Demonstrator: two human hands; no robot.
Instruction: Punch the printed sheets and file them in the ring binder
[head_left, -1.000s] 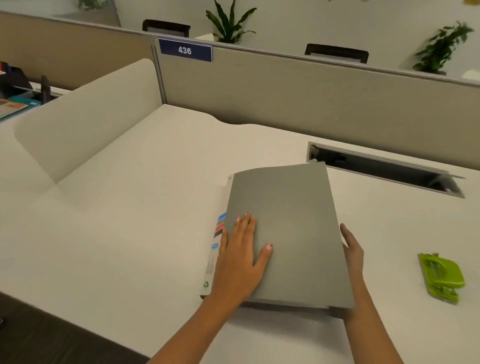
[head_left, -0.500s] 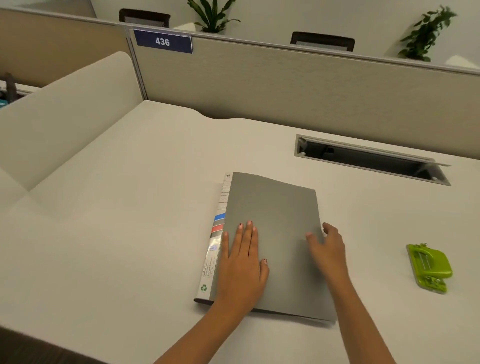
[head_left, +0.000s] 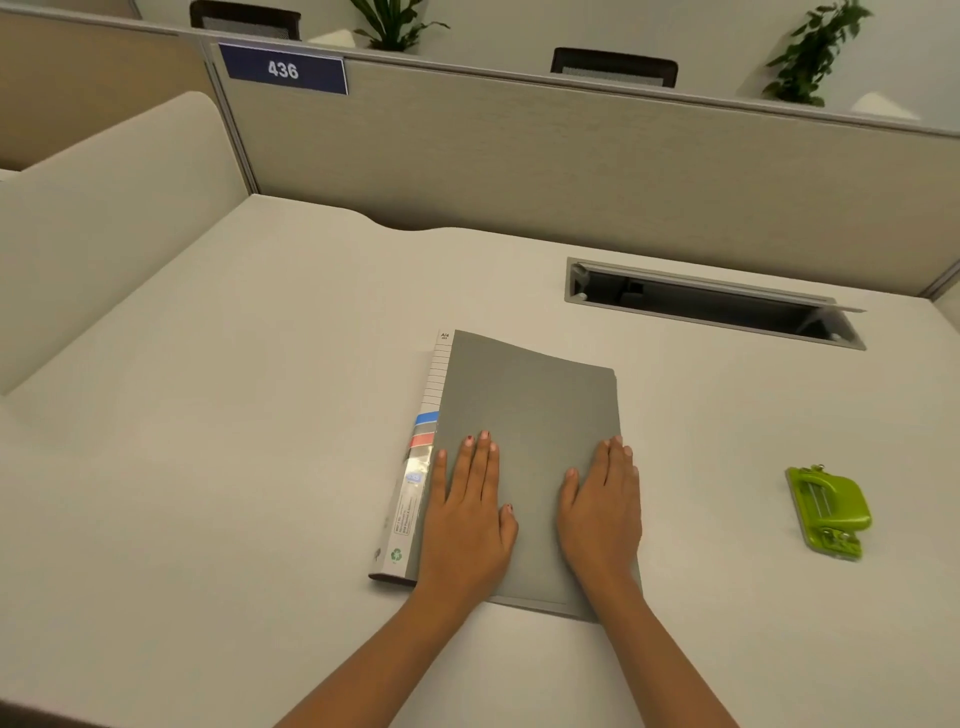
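Here, your grey ring binder (head_left: 524, 441) lies closed and flat on the pale desk (head_left: 234, 467), and everything else is placed from it. Your left hand (head_left: 467, 519) rests palm down on the cover close to the spine, fingers straight and spread a little, gripping nothing. Your right hand (head_left: 602, 514) lies palm down on the cover's opposite side, fingers flat and together, with the outer fingers reaching the binder's right edge; it too holds nothing. The binder's white spine label (head_left: 415, 478) runs along its left edge, with a blue band and a red band and small print too blurred to read. Well to the right of the binder sits a green hole punch (head_left: 828, 512), apart from both hands. Beyond the binder and to its right, a long cable slot (head_left: 711, 306) is sunk into the desk, its lid apparently propped open. Behind that stands a beige partition (head_left: 571, 171), and up to the binder's far left a dark blue sign (head_left: 283, 69) on it reads 436. The printed sheets are not visible, perhaps because they are inside the closed cover.
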